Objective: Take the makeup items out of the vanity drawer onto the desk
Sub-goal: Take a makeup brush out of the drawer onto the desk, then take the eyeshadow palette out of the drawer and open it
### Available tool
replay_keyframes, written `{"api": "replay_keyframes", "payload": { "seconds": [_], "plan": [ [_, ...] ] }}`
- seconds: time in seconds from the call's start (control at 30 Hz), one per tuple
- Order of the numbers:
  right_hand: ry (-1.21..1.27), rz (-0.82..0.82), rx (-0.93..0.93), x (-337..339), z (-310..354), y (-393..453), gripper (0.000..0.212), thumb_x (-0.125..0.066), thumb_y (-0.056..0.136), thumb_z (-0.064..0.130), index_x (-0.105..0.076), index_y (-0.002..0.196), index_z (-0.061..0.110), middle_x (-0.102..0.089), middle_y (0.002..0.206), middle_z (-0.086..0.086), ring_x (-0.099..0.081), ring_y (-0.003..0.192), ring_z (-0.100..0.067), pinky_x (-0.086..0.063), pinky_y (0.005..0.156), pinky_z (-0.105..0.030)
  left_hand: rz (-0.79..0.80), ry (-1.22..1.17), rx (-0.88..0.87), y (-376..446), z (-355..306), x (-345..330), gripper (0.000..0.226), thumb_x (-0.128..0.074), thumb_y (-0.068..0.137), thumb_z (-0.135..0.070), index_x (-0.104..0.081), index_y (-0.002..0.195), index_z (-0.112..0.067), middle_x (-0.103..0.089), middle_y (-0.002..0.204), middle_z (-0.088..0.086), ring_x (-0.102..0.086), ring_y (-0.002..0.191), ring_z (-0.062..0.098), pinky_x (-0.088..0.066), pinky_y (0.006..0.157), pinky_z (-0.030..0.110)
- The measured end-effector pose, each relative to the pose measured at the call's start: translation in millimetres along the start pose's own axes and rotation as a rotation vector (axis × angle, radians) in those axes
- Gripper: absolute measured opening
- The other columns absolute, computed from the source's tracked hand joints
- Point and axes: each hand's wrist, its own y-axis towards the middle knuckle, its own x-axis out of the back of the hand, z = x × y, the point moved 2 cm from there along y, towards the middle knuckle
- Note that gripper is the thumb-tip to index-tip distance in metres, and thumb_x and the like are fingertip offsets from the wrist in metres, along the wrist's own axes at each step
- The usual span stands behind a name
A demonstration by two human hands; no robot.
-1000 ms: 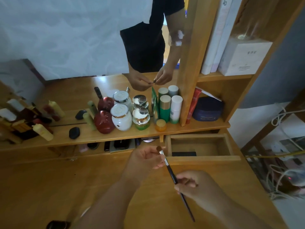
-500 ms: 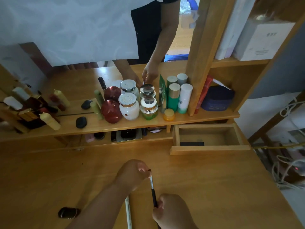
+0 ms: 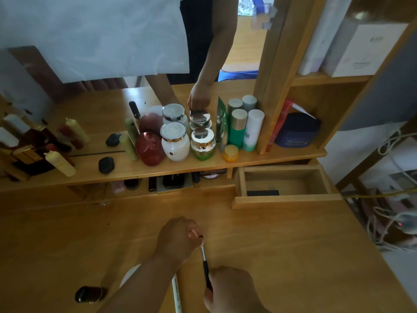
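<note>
Both hands on one slim makeup brush (image 3: 205, 265) above the smooth wooden desk (image 3: 282, 256): left hand (image 3: 178, 240) pinching the bristle tip, right hand (image 3: 228, 288) curled round the black handle lower down, silver ferrule showing between them. Just left of the brush, lying flat on the desk, a thin white pencil-like stick (image 3: 176, 294); farther left, a glossy dark oval case (image 3: 90, 294). Pulled out at the right, a shallow rectangular wooden drawer (image 3: 286, 198), holding one flat black item (image 3: 262, 192) against its front wall, the rest bare wood. On the shelf (image 3: 180, 170) above, in front of a mirror (image 3: 90, 41): one round white jar (image 3: 175, 141) with an embossed silver lid, one green glass jar (image 3: 202, 143) with a mirrored lid, one shiny red egg-shaped pot (image 3: 150, 148), one small orange pot (image 3: 230, 152), one green bottle (image 3: 237, 128) with a gold cap, one white bottle (image 3: 253, 129) with a white cap, one black pebble-shaped compact (image 3: 106, 164), and pale yellow tubes (image 3: 59, 163) leaning at the left. To the right of the wooden post, a red tube (image 3: 281, 123) leaning upright beside a squat dark blue tub (image 3: 295, 132). Under the shelf, a row of dark compacts (image 3: 173, 181), too shadowed to count.
</note>
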Motion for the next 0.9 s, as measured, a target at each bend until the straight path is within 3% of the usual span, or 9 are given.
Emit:
{"api": "replay_keyframes", "payload": {
  "seconds": [0.17, 0.3, 0.37, 0.43, 0.53, 0.6, 0.67, 0.73, 0.9],
  "plan": [
    [0.105, 0.016, -0.005, 4, -4, -4, 0.024, -0.046, 0.085, 0.039, -0.057, 0.090, 0.018, -0.063, 0.097, 0.000, -0.060, 0.094, -0.022, -0.042, 0.078, -0.031, 0.003, 0.022, -0.017, 2, -1, -1, 0.009, -0.077, 0.069, -0.026, -0.068, 0.071, -0.028, -0.061, 0.081, -0.010, -0.054, 0.077, 0.003, -0.044, 0.066, 0.019],
    [0.144, -0.080, -0.019, 23, -30, -20, 0.030, -0.044, 0.085, 0.052, -0.040, 0.068, 0.027, -0.042, 0.070, 0.010, -0.057, 0.091, -0.016, -0.039, 0.075, -0.029, -0.042, 0.001, -0.006, 1, -5, 2, 0.010, -0.074, 0.074, -0.028, -0.067, 0.080, -0.031, -0.063, 0.086, -0.010, -0.055, 0.082, 0.004, -0.049, 0.073, 0.023],
    [0.130, -0.184, -0.019, 36, -52, -29, 0.027, -0.041, 0.088, 0.052, -0.048, 0.077, 0.029, -0.043, 0.072, 0.013, -0.058, 0.093, -0.013, -0.038, 0.074, -0.027, -0.058, -0.007, 0.008, 2, -11, 6, 0.010, -0.072, 0.075, -0.026, -0.066, 0.078, -0.033, -0.062, 0.084, -0.010, -0.057, 0.081, 0.006, -0.051, 0.074, 0.026],
    [0.098, -0.311, -0.026, 54, -76, -37, 0.030, -0.039, 0.090, 0.051, -0.056, 0.099, 0.028, -0.055, 0.093, 0.012, -0.059, 0.098, -0.011, -0.041, 0.076, -0.026, -0.078, -0.041, -0.004, 4, -21, 9, 0.011, -0.068, 0.077, -0.021, -0.066, 0.077, -0.032, -0.063, 0.084, -0.008, -0.059, 0.080, 0.008, -0.052, 0.071, 0.028],
    [0.026, -0.475, -0.069, 82, -114, -45, 0.032, -0.040, 0.092, 0.047, -0.055, 0.114, 0.030, -0.058, 0.111, 0.012, -0.058, 0.098, -0.007, -0.045, 0.080, -0.023, -0.114, -0.061, -0.048, 8, -43, 9, 0.018, -0.063, 0.082, -0.014, -0.062, 0.073, -0.029, -0.064, 0.081, -0.004, -0.057, 0.074, 0.008, -0.045, 0.060, 0.019],
    [-0.040, -0.603, -0.084, 100, -135, -47, 0.032, -0.045, 0.091, 0.044, -0.058, 0.115, 0.029, -0.062, 0.110, 0.010, -0.059, 0.097, -0.008, -0.047, 0.081, -0.023, -0.142, -0.069, -0.077, 10, -57, 6, 0.009, -0.064, 0.083, -0.017, -0.065, 0.085, -0.025, -0.065, 0.089, 0.000, -0.058, 0.082, 0.012, -0.047, 0.069, 0.024],
    [-0.091, -0.693, -0.083, 115, -152, -48, 0.028, -0.054, 0.088, 0.038, -0.062, 0.112, 0.026, -0.066, 0.106, 0.006, -0.062, 0.093, -0.012, -0.049, 0.077, -0.027, -0.160, -0.021, -0.107, 11, -69, 1, 0.026, -0.066, 0.082, -0.021, -0.063, 0.107, -0.026, -0.064, 0.101, -0.004, -0.056, 0.098, 0.013, -0.046, 0.087, 0.029],
    [-0.141, -0.731, -0.087, 129, -164, -47, 0.026, -0.061, 0.084, 0.032, -0.064, 0.108, 0.024, -0.067, 0.101, 0.003, -0.064, 0.088, -0.017, -0.050, 0.072, -0.030, -0.169, 0.046, -0.169, 13, -81, -2, 0.039, -0.066, 0.082, -0.024, -0.057, 0.120, -0.027, -0.062, 0.111, -0.005, -0.052, 0.108, 0.012, -0.040, 0.095, 0.027],
    [-0.324, -0.778, -0.052, 147, -182, -39, 0.034, -0.084, 0.060, 0.021, -0.071, 0.092, 0.021, -0.069, 0.079, 0.001, -0.065, 0.064, -0.018, -0.051, 0.050, -0.028, -0.191, 0.174, -0.239, 16, -98, -10, 0.039, -0.061, 0.086, -0.026, -0.054, 0.124, -0.027, -0.059, 0.125, -0.005, -0.047, 0.118, 0.012, -0.032, 0.099, 0.024]
  ]
}}
